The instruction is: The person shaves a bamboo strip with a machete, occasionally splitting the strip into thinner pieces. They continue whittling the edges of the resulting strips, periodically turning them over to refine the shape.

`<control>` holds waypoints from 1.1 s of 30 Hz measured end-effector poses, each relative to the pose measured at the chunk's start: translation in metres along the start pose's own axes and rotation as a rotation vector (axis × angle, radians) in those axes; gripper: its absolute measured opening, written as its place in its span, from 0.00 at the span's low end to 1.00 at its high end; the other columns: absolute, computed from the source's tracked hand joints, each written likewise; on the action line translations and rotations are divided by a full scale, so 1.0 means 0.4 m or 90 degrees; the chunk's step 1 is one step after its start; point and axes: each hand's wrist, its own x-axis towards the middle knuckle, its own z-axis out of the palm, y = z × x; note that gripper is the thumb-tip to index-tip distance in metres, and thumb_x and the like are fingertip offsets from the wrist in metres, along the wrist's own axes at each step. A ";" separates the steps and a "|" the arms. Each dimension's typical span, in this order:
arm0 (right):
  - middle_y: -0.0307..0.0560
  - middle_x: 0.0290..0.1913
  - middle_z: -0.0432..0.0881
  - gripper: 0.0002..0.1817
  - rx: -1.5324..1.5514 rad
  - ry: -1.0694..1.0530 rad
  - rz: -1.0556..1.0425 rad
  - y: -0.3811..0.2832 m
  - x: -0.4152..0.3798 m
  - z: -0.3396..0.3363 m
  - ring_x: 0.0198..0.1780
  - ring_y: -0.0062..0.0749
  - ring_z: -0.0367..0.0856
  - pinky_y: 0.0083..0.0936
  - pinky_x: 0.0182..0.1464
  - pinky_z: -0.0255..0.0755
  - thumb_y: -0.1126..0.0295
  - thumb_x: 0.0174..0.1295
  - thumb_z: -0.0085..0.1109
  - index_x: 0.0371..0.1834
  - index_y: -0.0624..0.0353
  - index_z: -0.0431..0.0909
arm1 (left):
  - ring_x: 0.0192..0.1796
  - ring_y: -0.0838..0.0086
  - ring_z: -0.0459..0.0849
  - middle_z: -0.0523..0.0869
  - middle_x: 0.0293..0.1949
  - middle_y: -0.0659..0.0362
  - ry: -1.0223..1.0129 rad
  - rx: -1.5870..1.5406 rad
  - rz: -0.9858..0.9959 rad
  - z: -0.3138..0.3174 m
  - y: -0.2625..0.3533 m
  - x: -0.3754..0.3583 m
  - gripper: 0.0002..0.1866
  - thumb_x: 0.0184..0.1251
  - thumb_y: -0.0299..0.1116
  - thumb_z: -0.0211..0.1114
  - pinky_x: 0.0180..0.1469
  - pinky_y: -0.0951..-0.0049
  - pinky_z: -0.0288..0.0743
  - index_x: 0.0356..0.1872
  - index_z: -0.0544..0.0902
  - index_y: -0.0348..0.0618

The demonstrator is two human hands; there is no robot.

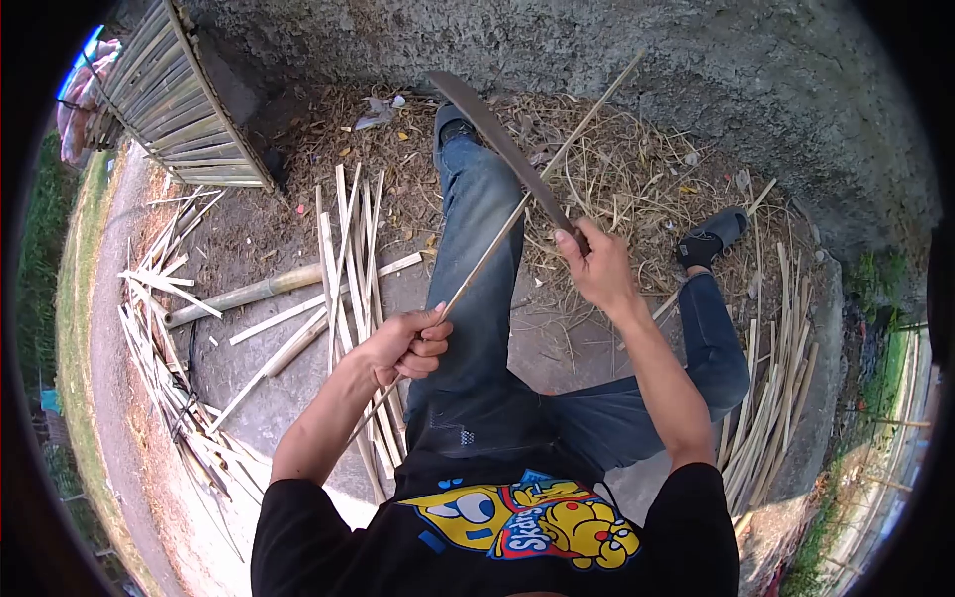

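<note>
My left hand (410,345) is closed around a thin bamboo strip (480,261), which slants from below that hand up to the far right. In my right hand (599,267) is the handle of a machete (505,147), its long dark blade pointing up and to the left. Blade and strip cross above my outstretched leg, and they appear to touch near the middle of the view. The far end of the strip extends past the blade toward the wall.
Split bamboo strips (343,259) and a thick bamboo pole (244,296) lie on the left. More strips (781,373) are piled on the right. Shavings (617,189) cover the ground before a rough wall (637,40). A slatted bamboo panel (179,95) stands at the upper left.
</note>
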 end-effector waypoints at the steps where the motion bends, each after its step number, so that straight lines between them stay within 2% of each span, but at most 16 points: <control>1: 0.48 0.22 0.80 0.25 -0.017 -0.021 -0.103 -0.034 -0.046 0.021 0.24 0.50 0.84 0.43 0.25 0.75 0.42 0.68 0.58 0.38 0.55 0.76 | 0.14 0.87 0.45 0.52 0.16 0.72 0.001 0.014 0.005 0.015 0.010 0.009 0.25 0.84 0.55 0.43 0.13 0.80 0.36 0.23 0.61 0.54; 2: 0.48 0.23 0.81 0.25 -0.033 -0.040 -0.204 -0.070 -0.092 0.038 0.25 0.50 0.84 0.43 0.25 0.76 0.41 0.68 0.58 0.38 0.54 0.76 | 0.14 0.87 0.45 0.52 0.16 0.72 -0.003 0.010 -0.004 0.029 0.006 0.021 0.25 0.84 0.55 0.43 0.13 0.80 0.36 0.23 0.61 0.54; 5: 0.46 0.27 0.80 0.28 -0.178 -0.082 -0.272 -0.112 -0.148 0.051 0.26 0.53 0.84 0.45 0.29 0.79 0.37 0.64 0.60 0.38 0.55 0.78 | 0.14 0.86 0.47 0.54 0.16 0.71 0.096 0.110 0.057 0.061 0.009 0.037 0.26 0.84 0.53 0.45 0.14 0.79 0.37 0.23 0.61 0.52; 7: 0.48 0.23 0.79 0.27 -0.163 0.037 -0.217 -0.065 -0.097 0.029 0.25 0.52 0.83 0.44 0.28 0.76 0.40 0.67 0.59 0.39 0.56 0.79 | 0.14 0.86 0.48 0.54 0.15 0.71 0.117 0.148 0.065 0.047 -0.016 0.000 0.26 0.83 0.53 0.46 0.14 0.78 0.37 0.22 0.61 0.51; 9: 0.53 0.20 0.80 0.28 -0.088 0.050 0.004 0.028 0.006 -0.055 0.24 0.53 0.83 0.45 0.26 0.75 0.39 0.71 0.53 0.38 0.58 0.77 | 0.13 0.85 0.50 0.55 0.14 0.71 0.175 0.178 0.076 0.015 -0.039 -0.063 0.28 0.82 0.53 0.49 0.15 0.78 0.40 0.20 0.62 0.51; 11: 0.52 0.16 0.77 0.27 -0.077 0.108 0.112 0.146 0.093 -0.121 0.18 0.44 0.77 0.41 0.24 0.67 0.47 0.75 0.53 0.35 0.64 0.80 | 0.13 0.84 0.52 0.57 0.13 0.70 0.235 0.243 0.091 -0.019 -0.076 -0.093 0.28 0.82 0.53 0.50 0.15 0.77 0.42 0.19 0.64 0.50; 15: 0.50 0.15 0.75 0.27 -0.037 0.119 0.025 0.142 0.042 -0.096 0.18 0.39 0.76 0.38 0.23 0.65 0.47 0.74 0.55 0.33 0.64 0.80 | 0.16 0.83 0.62 0.65 0.12 0.68 0.401 0.587 0.243 -0.015 -0.081 -0.054 0.30 0.82 0.52 0.51 0.20 0.76 0.57 0.18 0.72 0.44; 16: 0.51 0.15 0.75 0.27 -0.034 0.067 0.009 0.109 0.006 -0.071 0.18 0.42 0.77 0.39 0.24 0.66 0.46 0.73 0.56 0.32 0.62 0.79 | 0.17 0.83 0.63 0.66 0.12 0.68 0.451 0.689 0.309 -0.005 -0.076 -0.026 0.30 0.83 0.52 0.51 0.22 0.75 0.59 0.18 0.73 0.43; 18: 0.55 0.19 0.78 0.26 -0.069 -0.003 -0.052 0.018 -0.069 -0.013 0.23 0.54 0.82 0.44 0.25 0.71 0.42 0.70 0.57 0.36 0.59 0.77 | 0.18 0.81 0.65 0.70 0.15 0.65 0.434 0.591 0.282 0.027 -0.043 0.025 0.30 0.82 0.51 0.51 0.23 0.73 0.61 0.20 0.74 0.41; 20: 0.52 0.26 0.81 0.25 -0.047 -0.016 -0.128 -0.053 -0.125 0.052 0.27 0.55 0.82 0.45 0.28 0.73 0.42 0.67 0.61 0.38 0.57 0.78 | 0.18 0.82 0.65 0.71 0.16 0.65 0.445 0.692 0.393 0.044 -0.017 0.076 0.30 0.82 0.51 0.51 0.22 0.75 0.61 0.19 0.73 0.42; 23: 0.51 0.27 0.81 0.27 -0.053 0.046 -0.203 -0.079 -0.133 0.115 0.28 0.55 0.83 0.46 0.29 0.75 0.40 0.66 0.60 0.40 0.56 0.78 | 0.17 0.83 0.66 0.71 0.15 0.66 0.399 0.509 0.321 0.073 -0.002 0.092 0.30 0.83 0.51 0.51 0.22 0.76 0.61 0.19 0.72 0.43; 26: 0.50 0.26 0.82 0.27 -0.055 0.077 -0.230 -0.059 -0.071 0.099 0.27 0.54 0.85 0.46 0.26 0.78 0.38 0.67 0.58 0.42 0.55 0.77 | 0.17 0.83 0.66 0.70 0.15 0.67 0.393 0.496 0.335 0.081 0.003 0.065 0.29 0.83 0.50 0.50 0.22 0.76 0.61 0.19 0.71 0.43; 28: 0.50 0.24 0.81 0.27 -0.164 0.196 -0.233 -0.013 -0.006 0.055 0.24 0.53 0.84 0.44 0.25 0.76 0.39 0.68 0.57 0.39 0.56 0.77 | 0.17 0.83 0.65 0.69 0.15 0.67 0.392 0.514 0.345 0.065 -0.011 0.027 0.29 0.83 0.49 0.50 0.22 0.75 0.60 0.19 0.71 0.43; 30: 0.52 0.22 0.81 0.28 -0.044 0.109 0.012 0.038 0.074 -0.039 0.24 0.52 0.83 0.45 0.25 0.72 0.40 0.70 0.55 0.38 0.59 0.78 | 0.16 0.84 0.61 0.66 0.14 0.69 0.380 0.557 0.307 0.044 -0.047 -0.032 0.28 0.83 0.48 0.52 0.19 0.77 0.53 0.18 0.68 0.47; 31: 0.55 0.21 0.80 0.29 -0.071 0.136 0.087 0.130 0.132 -0.067 0.25 0.52 0.82 0.45 0.27 0.69 0.42 0.73 0.53 0.35 0.62 0.78 | 0.17 0.82 0.64 0.69 0.14 0.67 0.397 0.590 0.259 0.024 -0.066 -0.074 0.29 0.83 0.48 0.52 0.21 0.75 0.58 0.18 0.71 0.44; 33: 0.57 0.20 0.78 0.30 -0.093 0.280 0.063 0.325 0.207 -0.115 0.25 0.56 0.79 0.46 0.32 0.69 0.45 0.74 0.51 0.28 0.65 0.77 | 0.19 0.80 0.69 0.73 0.14 0.64 0.423 0.685 0.215 -0.024 -0.101 -0.150 0.29 0.81 0.48 0.54 0.25 0.71 0.65 0.18 0.75 0.39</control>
